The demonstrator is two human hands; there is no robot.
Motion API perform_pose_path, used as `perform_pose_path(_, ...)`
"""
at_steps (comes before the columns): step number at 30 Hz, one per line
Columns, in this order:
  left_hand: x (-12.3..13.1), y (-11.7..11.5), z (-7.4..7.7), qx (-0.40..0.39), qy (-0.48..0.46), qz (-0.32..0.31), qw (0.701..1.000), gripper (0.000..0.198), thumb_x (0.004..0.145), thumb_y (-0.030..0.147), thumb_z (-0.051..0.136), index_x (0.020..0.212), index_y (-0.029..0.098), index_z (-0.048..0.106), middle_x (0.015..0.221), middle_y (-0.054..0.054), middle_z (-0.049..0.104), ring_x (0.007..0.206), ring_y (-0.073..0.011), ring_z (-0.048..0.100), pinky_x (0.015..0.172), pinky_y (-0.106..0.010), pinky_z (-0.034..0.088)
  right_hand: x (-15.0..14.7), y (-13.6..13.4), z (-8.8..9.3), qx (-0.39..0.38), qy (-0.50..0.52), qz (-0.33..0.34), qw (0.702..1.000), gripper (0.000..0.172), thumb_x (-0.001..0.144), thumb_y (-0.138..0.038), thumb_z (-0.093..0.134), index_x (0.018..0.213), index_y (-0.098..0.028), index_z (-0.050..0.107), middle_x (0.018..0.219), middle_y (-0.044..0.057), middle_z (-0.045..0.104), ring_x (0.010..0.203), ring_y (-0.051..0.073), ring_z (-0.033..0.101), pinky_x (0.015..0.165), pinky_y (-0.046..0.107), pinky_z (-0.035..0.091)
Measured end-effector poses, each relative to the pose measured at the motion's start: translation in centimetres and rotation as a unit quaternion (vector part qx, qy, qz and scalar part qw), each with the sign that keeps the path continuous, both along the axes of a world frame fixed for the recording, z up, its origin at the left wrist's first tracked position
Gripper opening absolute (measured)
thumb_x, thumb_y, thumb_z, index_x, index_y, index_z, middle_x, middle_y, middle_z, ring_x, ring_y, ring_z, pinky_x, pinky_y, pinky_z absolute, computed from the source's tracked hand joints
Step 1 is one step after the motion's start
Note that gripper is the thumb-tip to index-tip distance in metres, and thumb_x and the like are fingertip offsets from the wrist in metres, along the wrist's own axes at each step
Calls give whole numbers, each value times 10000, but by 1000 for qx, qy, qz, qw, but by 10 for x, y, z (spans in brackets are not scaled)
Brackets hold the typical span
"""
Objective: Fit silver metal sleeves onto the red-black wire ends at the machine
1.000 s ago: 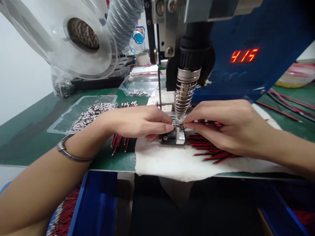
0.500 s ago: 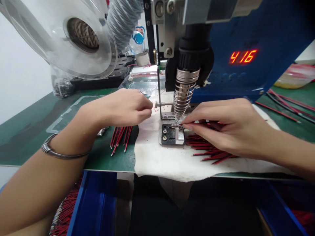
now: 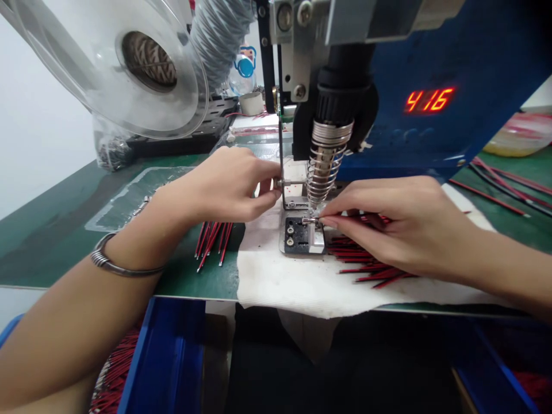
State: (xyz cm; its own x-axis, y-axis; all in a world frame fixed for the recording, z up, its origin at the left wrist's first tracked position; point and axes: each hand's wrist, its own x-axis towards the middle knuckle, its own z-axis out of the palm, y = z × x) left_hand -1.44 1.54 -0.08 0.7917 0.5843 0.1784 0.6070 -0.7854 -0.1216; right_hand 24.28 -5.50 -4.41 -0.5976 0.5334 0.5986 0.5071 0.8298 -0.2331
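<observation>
My left hand reaches in from the left, its thumb and forefinger closed around a small metal knob on the thin upright bracket of the soldering machine. My right hand pinches a thin red-and-black wire, mostly hidden by the fingers. The fingertips are at a small silver cylindrical part, which lies across the black fixture block. Just above that part is the soldering head with its coil spring; its tip is partly hidden near my right fingers. Below my right hand lies a bundle of red-and-black wires.
A white cloth lies beneath the fixture on the green table. More cut wires rest left of the cloth. A clear fume hood hangs upper left. The blue machine housing shows 416. Blue bins sit below the table edge.
My left hand has moved slightly right, and its fingers have gone from curled beside the knob to gripping it. My right hand stays at the fixture. The whole view has shifted a little.
</observation>
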Motion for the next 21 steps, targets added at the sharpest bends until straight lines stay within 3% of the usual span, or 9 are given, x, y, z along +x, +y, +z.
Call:
perform_pose_path(4, -1, 0, 0, 22, -6, 3, 1000, 252, 862, 356, 498, 761, 190, 660, 564, -16, 568, 493, -143, 444, 577, -347, 274, -1, -1, -1, 0, 4, -9, 1000, 140, 1001, -179, 655, 995, -198, 794, 905, 22, 826, 748, 169, 762, 686, 268, 549)
perform_pose_path(21, 1, 0, 1, -14, -1, -11, 1000, 186, 877, 285, 496, 730, 203, 574, 577, -27, 587, 506, -149, 455, 579, -344, 326, 1, 1, 0, 17, -24, 19, 999, 172, 1030, -153, 595, 1018, -171, 765, 939, 59, 810, 796, 177, 758, 698, 267, 563)
